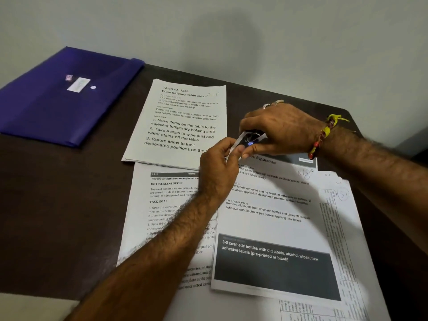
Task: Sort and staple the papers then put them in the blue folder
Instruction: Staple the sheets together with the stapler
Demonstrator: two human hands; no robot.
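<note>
A small black stapler (253, 138) sits at the top left corner of the label replacement sheets (273, 225), gripped from above by my right hand (281, 130). My left hand (220, 167) pinches that lifted paper corner right beside the stapler. Three other paper sets lie around it: the balcony table stack (183, 121) behind, the wardrobe sheet (162, 205) at the left under my left forearm, and a table-printed sheet (347, 230) at the right. The blue folder (67, 93) lies shut at the far left of the dark table (58, 216).
A pale wall runs right behind the table's far edge. The table's rounded right corner (347, 112) lies just past my right wrist. A light surface (27, 306) shows at the bottom left below the table's near edge.
</note>
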